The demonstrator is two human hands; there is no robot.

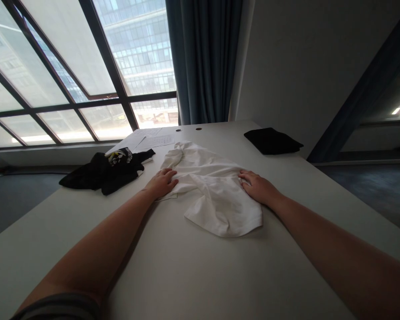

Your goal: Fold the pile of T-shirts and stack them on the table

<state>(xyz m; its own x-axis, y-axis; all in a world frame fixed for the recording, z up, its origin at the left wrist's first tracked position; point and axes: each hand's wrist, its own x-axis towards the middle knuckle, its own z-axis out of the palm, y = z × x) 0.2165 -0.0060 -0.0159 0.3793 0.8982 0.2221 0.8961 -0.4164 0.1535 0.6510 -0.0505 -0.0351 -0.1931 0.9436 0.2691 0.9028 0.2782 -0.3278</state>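
A crumpled white T-shirt point(213, 191) is spread over the middle of the white table, its near end wrinkled and folded over on itself. My left hand point(162, 183) rests on the shirt's left edge, fingers stretched out over the cloth. On the opposite edge lies my right hand point(257, 186), palm down with its fingers extended on the fabric. Both hands touch the shirt from above, and neither is visibly clenched round it. The undersides of the fingers are hidden.
A rumpled black garment with a printed design point(111, 166) lies on the left of the table point(186, 271). Printed papers point(156, 140) are behind it. A folded black cloth point(272, 141) sits at the back right. Windows and a blue curtain point(205, 62) stand beyond.
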